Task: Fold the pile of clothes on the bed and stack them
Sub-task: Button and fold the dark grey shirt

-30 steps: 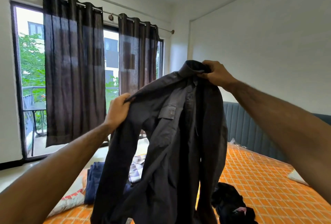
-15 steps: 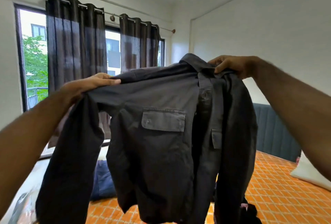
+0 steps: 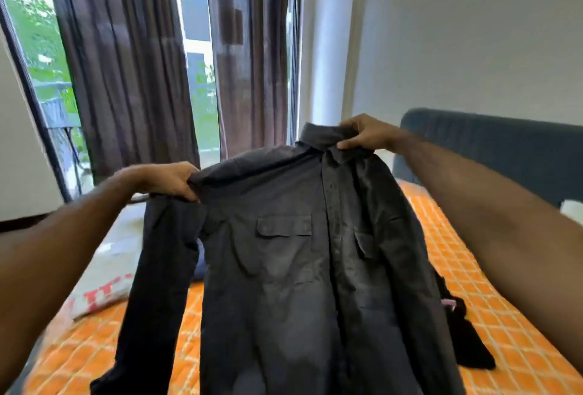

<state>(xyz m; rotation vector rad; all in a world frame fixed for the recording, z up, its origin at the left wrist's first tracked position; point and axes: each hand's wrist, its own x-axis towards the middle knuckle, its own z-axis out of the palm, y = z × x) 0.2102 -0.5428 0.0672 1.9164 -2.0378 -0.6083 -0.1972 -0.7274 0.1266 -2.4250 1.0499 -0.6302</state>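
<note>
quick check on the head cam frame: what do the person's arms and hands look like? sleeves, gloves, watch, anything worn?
Both forearms are bare as far up as the frame shows: no sleeves in view. The left hand and right hand are bare too, with no gloves. No watch, bracelet or band shows at either wrist, and no rings can be made out on the visible fingers, though the picture is slightly soft.

Dark grey shirt (image 3: 284,268) hanging unfolded, 2 chest pockets, above bed (image 3: 504,347)
</note>
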